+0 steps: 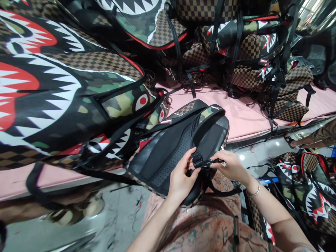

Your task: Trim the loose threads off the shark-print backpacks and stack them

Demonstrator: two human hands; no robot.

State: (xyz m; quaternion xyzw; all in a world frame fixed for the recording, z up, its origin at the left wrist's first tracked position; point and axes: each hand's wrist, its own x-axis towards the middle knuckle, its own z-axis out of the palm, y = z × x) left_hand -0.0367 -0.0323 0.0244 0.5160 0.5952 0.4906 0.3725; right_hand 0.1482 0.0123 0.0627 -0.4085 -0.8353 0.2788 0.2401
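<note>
A black backpack with checkered edges lies back panel up across my lap and the table edge. Its padded shoulder straps run along the panel. My left hand pinches a black plastic strap buckle between thumb and fingers. To the right of it, my right hand is closed on the black webbing strap that leads from the buckle. A loose strap end hangs below, near my right wrist. The fingertips partly hide where webbing and buckle meet.
Large shark-mouth backpacks are heaped on the pink table at left. More checkered backpacks stand stacked at the back. On the floor at right sit further camouflage backpacks. Other people's feet show beyond the table edge.
</note>
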